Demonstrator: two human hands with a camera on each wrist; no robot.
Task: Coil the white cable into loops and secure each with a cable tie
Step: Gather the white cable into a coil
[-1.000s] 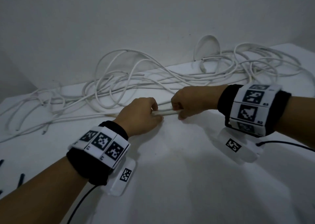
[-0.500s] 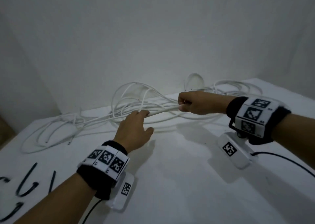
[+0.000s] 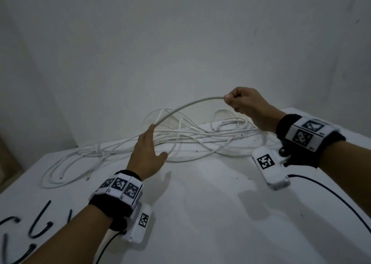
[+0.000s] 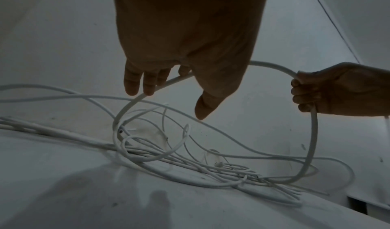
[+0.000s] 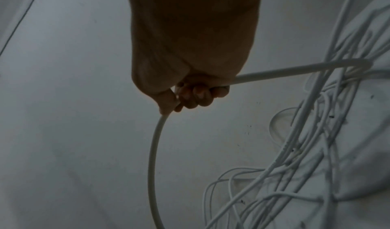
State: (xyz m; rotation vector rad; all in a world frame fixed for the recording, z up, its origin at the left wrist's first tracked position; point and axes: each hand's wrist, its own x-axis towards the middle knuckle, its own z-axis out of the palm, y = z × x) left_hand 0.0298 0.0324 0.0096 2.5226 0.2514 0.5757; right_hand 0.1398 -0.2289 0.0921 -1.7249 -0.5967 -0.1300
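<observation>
A long white cable point(image 3: 186, 105) lies tangled along the back of the white table point(image 3: 200, 213). My right hand point(image 3: 244, 101) is raised above the heap and grips one strand in its fist; the right wrist view shows the fingers point(image 5: 196, 96) curled round the cable point(image 5: 155, 149). That strand arcs down and left to my left hand point(image 3: 149, 149). The left hand is spread, its straight fingertips point(image 4: 147, 84) touching the strand point(image 4: 135, 101) and the thumb held apart. Several black cable ties point(image 3: 38, 227) lie at the near left of the table.
A grey wall rises right behind the table's far edge. Loose cable loops point(image 3: 66, 169) spread out to the far left of the table. Black wrist-camera leads point(image 3: 331, 195) trail off both forearms across the table's front.
My right hand has lifted the strand up and to the right, away from the heap. My left hand let go of its pinch and opened, fingers now only touching the strand.
</observation>
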